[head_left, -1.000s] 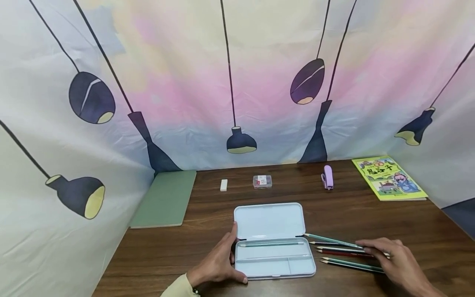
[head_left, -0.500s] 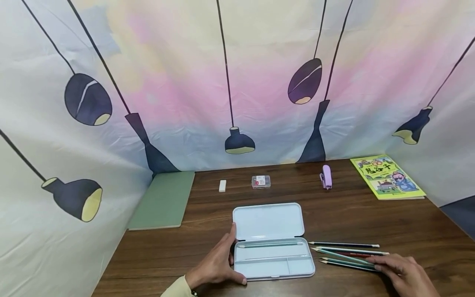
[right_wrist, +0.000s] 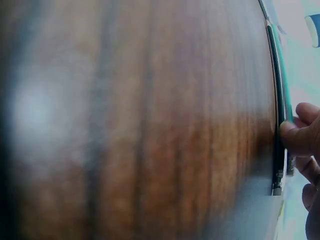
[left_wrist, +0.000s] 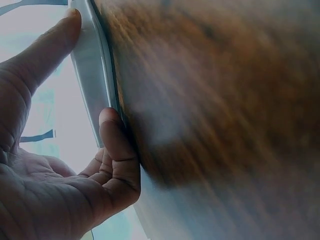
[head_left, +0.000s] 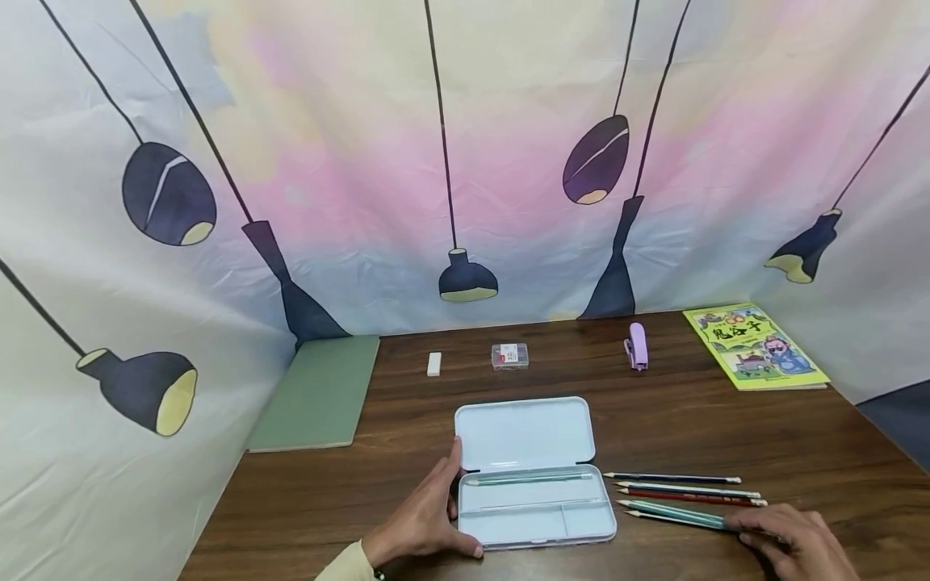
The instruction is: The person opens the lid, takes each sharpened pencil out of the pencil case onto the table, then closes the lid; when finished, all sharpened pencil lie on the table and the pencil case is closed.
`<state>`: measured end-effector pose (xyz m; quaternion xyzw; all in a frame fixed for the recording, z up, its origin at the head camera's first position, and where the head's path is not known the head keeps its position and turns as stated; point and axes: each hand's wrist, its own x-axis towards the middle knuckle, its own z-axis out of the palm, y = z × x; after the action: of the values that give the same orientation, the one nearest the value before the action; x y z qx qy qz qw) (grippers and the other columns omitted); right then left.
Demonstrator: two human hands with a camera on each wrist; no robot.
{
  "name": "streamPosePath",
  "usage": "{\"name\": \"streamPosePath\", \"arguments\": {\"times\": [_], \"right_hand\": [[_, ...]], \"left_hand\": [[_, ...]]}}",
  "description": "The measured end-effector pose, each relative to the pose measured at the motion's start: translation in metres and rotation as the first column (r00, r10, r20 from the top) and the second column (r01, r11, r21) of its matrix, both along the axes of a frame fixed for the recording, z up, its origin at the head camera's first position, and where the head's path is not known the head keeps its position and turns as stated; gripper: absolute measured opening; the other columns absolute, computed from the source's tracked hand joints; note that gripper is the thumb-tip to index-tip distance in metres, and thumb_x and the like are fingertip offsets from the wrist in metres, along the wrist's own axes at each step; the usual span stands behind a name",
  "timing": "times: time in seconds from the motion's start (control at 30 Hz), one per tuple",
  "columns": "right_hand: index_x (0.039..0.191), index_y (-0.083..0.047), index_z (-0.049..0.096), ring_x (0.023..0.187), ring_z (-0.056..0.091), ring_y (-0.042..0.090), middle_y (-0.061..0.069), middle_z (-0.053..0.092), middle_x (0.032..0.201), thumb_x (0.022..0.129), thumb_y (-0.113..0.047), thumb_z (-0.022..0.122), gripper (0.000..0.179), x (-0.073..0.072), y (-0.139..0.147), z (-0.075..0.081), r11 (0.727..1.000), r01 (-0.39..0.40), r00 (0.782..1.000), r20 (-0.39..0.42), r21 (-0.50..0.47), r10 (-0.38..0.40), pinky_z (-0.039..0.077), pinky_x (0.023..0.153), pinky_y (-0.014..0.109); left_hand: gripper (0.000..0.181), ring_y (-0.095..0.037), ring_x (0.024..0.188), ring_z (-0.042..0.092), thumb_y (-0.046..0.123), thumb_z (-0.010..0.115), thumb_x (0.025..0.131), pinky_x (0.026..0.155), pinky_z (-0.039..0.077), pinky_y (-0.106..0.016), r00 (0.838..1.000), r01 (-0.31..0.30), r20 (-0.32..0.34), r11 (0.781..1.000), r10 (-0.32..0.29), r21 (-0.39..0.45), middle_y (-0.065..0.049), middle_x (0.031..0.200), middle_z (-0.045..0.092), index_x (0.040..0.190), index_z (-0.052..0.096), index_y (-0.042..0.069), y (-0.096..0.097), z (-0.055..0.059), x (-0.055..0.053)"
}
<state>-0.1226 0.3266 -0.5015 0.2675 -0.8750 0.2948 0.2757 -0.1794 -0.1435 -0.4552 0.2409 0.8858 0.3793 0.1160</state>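
Note:
A pale blue pencil case lies open on the table, with light green pencil in its back compartment. My left hand holds the case's left side, thumb at the front corner and fingers bent against the side wall. To the right of the case, my right hand pinches the rear end of a green pencil between thumb and fingers. A dark pencil lies right beside it, close to the thumb. Further back lie a black pencil, a pale green one and a red one.
Behind the case are a white eraser, a small clear plastic box and a purple stapler. A green notebook lies at left, a yellow book at right. A printed cloth hangs behind the table.
My right hand has moved toward me with the green pencil, from above the back pencils down to the front dark one. My left hand stays on the case.

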Motion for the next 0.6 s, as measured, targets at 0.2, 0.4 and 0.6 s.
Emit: {"name": "streamPosePath", "arguments": {"times": [0.2,0.4,0.6], "right_hand": [[0.091,-0.021,0.071,0.074,0.057,-0.001,-0.015,0.063,0.084,0.043,0.012,0.08,0.059,-0.0011,-0.0012,0.0007,0.999,0.041,0.999,0.01,0.023,-0.041,0.039,0.06,0.009],[0.091,-0.022,0.071,0.071,0.057,0.0,-0.017,0.062,0.083,0.044,0.005,0.083,0.056,0.0009,-0.0035,0.0022,0.996,0.081,0.996,0.027,0.031,-0.082,0.038,0.059,0.009],[0.093,-0.024,0.07,0.072,0.057,0.0,-0.018,0.062,0.086,0.047,0.0,0.085,0.054,0.0033,-0.0043,0.0044,0.991,0.118,0.992,0.034,0.061,-0.12,0.038,0.059,0.009]], "left_hand": [[0.135,-0.008,0.067,0.044,0.041,0.086,0.053,0.055,0.04,-0.02,1.0,-0.004,-0.009,1.0,0.003,-0.003,-0.005,0.109,0.039,0.145,-0.005,0.005,0.0,0.0019,-0.0019],[0.135,-0.008,0.068,0.044,0.043,0.086,0.053,0.056,0.04,-0.02,1.0,-0.001,-0.018,1.0,0.001,-0.015,-0.006,0.112,0.039,0.145,-0.005,0.005,0.0003,0.0003,0.0001],[0.134,-0.008,0.067,0.043,0.044,0.085,0.054,0.055,0.039,-0.019,1.0,0.001,-0.025,1.0,-0.001,-0.011,-0.005,0.11,0.039,0.145,-0.005,0.004,0.001,0.0007,0.0006]]}}
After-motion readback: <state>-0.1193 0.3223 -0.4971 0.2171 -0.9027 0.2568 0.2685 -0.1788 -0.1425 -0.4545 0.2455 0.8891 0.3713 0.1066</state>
